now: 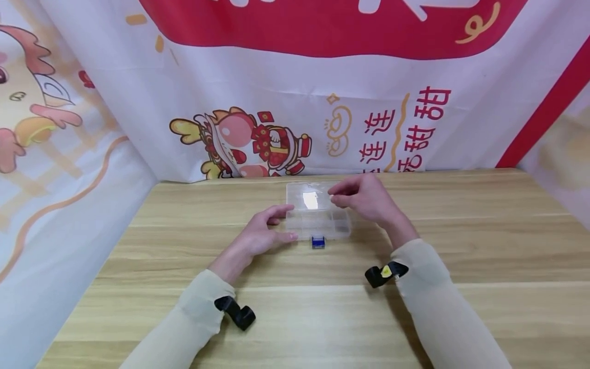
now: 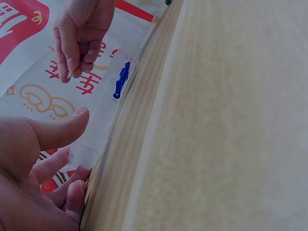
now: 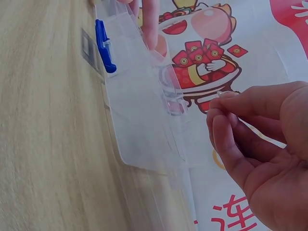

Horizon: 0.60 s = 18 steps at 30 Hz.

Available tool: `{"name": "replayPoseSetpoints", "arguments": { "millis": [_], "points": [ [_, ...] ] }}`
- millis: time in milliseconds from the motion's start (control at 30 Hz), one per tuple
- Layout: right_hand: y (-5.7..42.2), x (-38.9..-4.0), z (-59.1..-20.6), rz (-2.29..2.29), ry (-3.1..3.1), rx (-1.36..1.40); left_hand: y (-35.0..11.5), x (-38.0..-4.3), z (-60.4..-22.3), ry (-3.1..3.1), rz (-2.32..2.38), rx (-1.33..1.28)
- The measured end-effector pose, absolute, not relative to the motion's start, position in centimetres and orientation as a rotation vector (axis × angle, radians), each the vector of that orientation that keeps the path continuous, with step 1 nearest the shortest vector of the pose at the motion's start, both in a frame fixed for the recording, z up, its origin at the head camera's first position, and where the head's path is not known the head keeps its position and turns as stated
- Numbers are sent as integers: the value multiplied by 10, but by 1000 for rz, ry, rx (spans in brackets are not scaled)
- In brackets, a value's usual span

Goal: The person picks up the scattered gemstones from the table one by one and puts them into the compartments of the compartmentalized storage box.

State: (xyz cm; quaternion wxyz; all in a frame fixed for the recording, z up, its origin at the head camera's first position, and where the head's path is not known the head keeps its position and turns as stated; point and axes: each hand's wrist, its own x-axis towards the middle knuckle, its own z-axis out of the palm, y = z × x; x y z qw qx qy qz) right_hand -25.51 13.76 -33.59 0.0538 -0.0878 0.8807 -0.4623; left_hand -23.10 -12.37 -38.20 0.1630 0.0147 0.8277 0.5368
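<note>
A clear plastic compartment box (image 1: pixel 318 223) lies on the table with its lid (image 1: pixel 297 195) raised at the back. On its front hangs a blue latch (image 1: pixel 318 242), also plain in the right wrist view as a blue clip (image 3: pixel 103 45). My left hand (image 1: pixel 265 230) rests at the box's left end, thumb by the front corner and fingers farther back, nearly straight. Above the right part of the lid, my right hand (image 1: pixel 366 200) pinches a small clear piece (image 3: pixel 220 93) between thumb and fingertips. Its exact kind is too small to tell.
A wood-grain table (image 1: pixel 295 307) carries the box near its back edge. Behind it hangs a printed white and red cloth (image 1: pixel 295 77), with another cloth (image 1: pixel 69 169) at the left. Each sleeve has a black wrist camera (image 1: pixel 239 315) strapped to it.
</note>
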Motion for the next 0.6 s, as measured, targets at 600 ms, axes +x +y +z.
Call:
{"name": "replayPoseSetpoints", "arguments": {
  "millis": [600],
  "points": [
    [114,-251,-342,-1456,2542,-294,-124,-231,-381,2341,1537,33]
  ]
}}
